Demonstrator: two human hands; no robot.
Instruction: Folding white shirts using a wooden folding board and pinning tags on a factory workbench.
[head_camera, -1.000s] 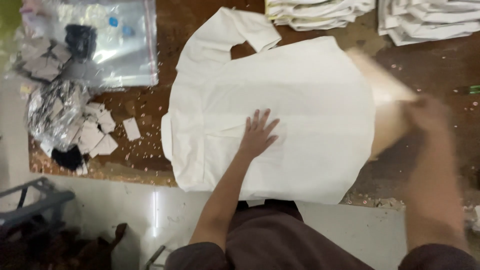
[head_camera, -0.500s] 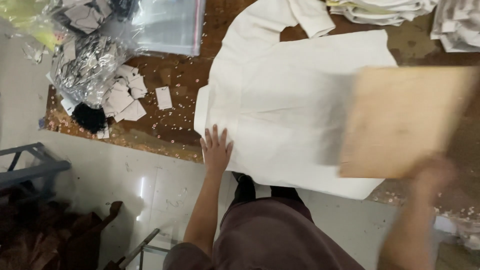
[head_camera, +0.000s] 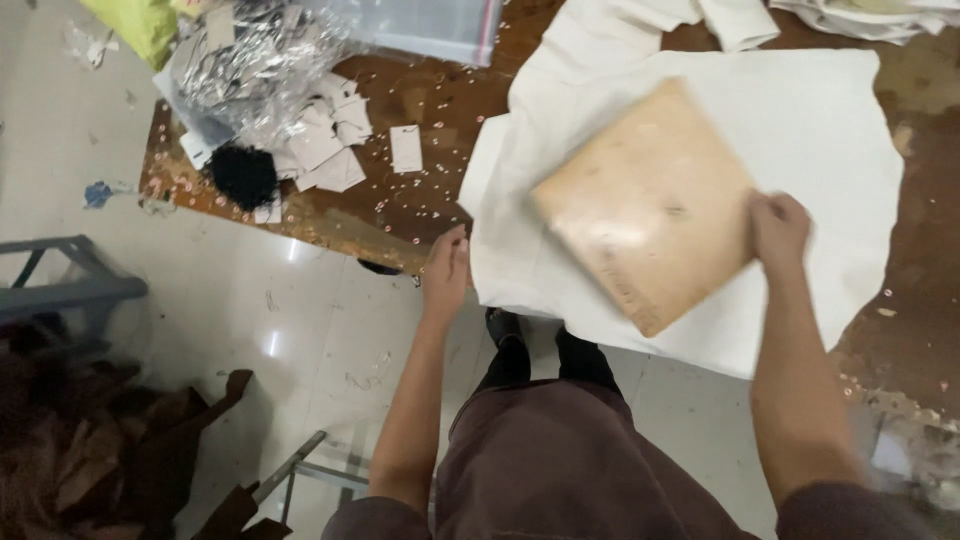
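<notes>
A white garment (head_camera: 800, 130) lies spread flat on the brown worktop (head_camera: 400, 205), its lower edge hanging just over the near side. On top of it sits a tan square board (head_camera: 650, 200), turned at an angle so one corner points toward the person. The right hand (head_camera: 778, 225) has its grip closed on the board's right edge — fingers curled over it, thumb side toward the middle. The left hand (head_camera: 446, 268) is at the worktop's near edge, just beside the garment's lower left corner; its fingers are loosely together, and whether the grip pinches the cloth or only touches it cannot be told.

To the left, well apart from the garment, a heap of small white rectangular paper tags (head_camera: 330, 140) spills out beside a crinkled silvery plastic bag (head_camera: 250, 65). One tag (head_camera: 405, 148) lies alone between the heap and the garment. A black tuft-like bundle (head_camera: 243, 175) sits at the worktop's near left corner. A clear flat plastic bag with a red strip along one edge (head_camera: 430, 25) lies at the far side, and a yellow-green bag (head_camera: 145, 25) shows at the top left. More folded white cloth (head_camera: 880, 15) is stacked at the far right — only partly in view.
</notes>
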